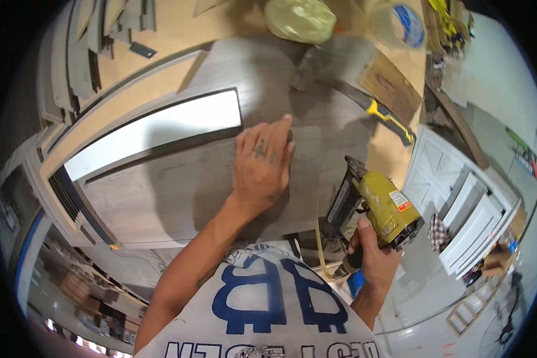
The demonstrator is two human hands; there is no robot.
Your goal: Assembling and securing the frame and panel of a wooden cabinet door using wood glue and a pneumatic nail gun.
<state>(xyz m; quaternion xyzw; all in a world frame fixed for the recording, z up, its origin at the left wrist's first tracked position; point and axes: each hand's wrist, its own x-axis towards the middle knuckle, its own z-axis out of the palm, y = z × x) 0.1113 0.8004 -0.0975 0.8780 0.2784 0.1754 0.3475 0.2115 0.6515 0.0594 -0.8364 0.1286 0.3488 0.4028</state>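
the left hand (261, 160) lay flat, fingers pressed together, on a small grey board (301, 156) that rested on the large grey panel (161, 197) of the workbench; the right hand (373, 253) gripped the handle of a yellow nail gun (373, 206), fingers wrapped round it, just right of the board; a yellow-handled tool (388, 118) lay beyond.

Beyond the left hand (261, 164): a crumpled green bag (300, 19), a clear plastic jar (398, 25). Ahead of the right hand (373, 255), a yellow-handled tool (389, 119). White panelled doors (459, 197) off to its right.
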